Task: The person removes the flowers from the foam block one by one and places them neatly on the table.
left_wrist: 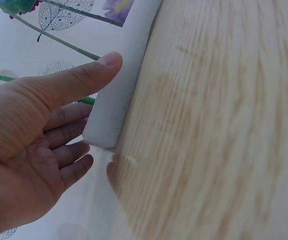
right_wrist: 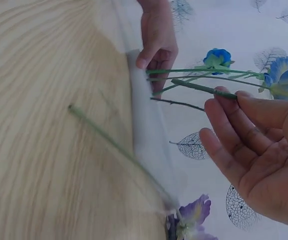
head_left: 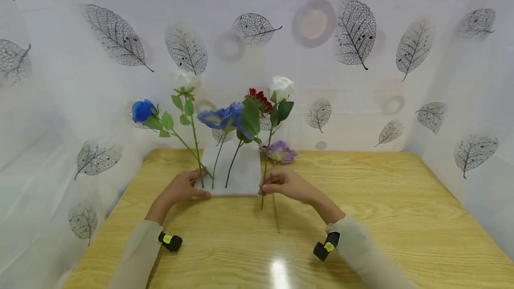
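Tabletop [head_left: 381, 182], white rose [head_left: 282, 88] in right hand [head_left: 283, 184]; left hand [head_left: 186, 186] apart

Green stem [right_wrist: 199, 88] in the right fingers [right_wrist: 227, 125], near the white block [right_wrist: 144, 120].

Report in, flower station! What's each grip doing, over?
Left grip resting on left end of white block. Right grip pinching white rose by its stem, lower end free. Purple flower beside right grip, could get in the way.
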The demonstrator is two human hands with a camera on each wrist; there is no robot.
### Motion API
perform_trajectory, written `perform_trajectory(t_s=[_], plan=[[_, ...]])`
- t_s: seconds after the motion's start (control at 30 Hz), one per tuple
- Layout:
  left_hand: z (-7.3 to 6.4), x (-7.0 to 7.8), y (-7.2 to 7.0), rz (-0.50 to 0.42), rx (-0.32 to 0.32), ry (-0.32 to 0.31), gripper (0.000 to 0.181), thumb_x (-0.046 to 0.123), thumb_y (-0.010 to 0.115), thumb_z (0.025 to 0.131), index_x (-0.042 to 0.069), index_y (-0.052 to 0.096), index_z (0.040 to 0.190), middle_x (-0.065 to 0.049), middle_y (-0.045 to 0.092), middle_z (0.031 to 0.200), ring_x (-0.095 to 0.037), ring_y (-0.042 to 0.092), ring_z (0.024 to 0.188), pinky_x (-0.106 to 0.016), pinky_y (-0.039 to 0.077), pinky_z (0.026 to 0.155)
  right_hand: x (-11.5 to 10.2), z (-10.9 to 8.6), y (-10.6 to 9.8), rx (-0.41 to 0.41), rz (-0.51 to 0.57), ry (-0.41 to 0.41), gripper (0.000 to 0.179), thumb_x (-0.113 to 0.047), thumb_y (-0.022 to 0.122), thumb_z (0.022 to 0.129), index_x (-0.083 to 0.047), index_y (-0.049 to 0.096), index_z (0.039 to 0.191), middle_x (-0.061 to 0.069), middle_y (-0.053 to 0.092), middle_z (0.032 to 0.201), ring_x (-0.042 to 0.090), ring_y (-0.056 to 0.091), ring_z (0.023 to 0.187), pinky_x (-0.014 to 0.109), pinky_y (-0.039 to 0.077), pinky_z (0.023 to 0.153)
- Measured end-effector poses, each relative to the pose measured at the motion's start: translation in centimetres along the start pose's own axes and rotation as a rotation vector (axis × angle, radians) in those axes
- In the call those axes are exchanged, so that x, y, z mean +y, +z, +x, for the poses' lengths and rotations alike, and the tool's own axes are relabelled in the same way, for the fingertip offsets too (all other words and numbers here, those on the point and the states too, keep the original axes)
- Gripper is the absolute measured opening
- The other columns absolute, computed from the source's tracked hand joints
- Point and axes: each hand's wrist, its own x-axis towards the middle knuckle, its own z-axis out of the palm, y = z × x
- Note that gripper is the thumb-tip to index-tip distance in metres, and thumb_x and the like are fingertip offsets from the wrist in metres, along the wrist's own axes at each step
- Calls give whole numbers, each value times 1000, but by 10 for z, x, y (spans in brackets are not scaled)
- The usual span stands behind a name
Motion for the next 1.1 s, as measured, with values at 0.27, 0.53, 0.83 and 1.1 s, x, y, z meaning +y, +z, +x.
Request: perform_trajectory(t_s=[0.27, 0.53, 0.83, 1.1], plan=[[0, 0, 0, -8, 2, 4, 88, 40, 86, 81, 1, 48, 151, -25, 43, 156, -49, 44, 141, -58, 44, 112, 4, -28, -14, 5, -9, 66, 22, -9, 63, 101, 11, 67, 110, 32, 71, 109, 16, 74, 92, 52, 60, 91], [-1, 1, 0, -16, -5, 8, 88, 39, 86, 82, 0, 47, 151, -26, 41, 157, -49, 42, 142, -58, 44, 113, 15, -50, -24, 22, -50, 140, 27, -10, 62, 102, 13, 66, 114, 26, 73, 111, 15, 75, 93, 50, 61, 88], [-2, 1, 1, -17, -8, -1, 87, 40, 85, 83, 0, 48, 150, -28, 36, 159, -50, 41, 142, -59, 43, 113, 24, -72, -33, 78, -59, 217, 27, -7, 62, 100, 17, 65, 112, 32, 71, 111, 20, 76, 95, 39, 64, 85], [-1, 0, 1, -28, -12, -16, 88, 41, 86, 82, 1, 48, 150, -27, 35, 160, -49, 40, 143, -59, 42, 113, 30, -91, -41, 75, -43, 300, 25, -5, 63, 99, 16, 66, 110, 32, 71, 110, 16, 76, 89, 35, 64, 80]])
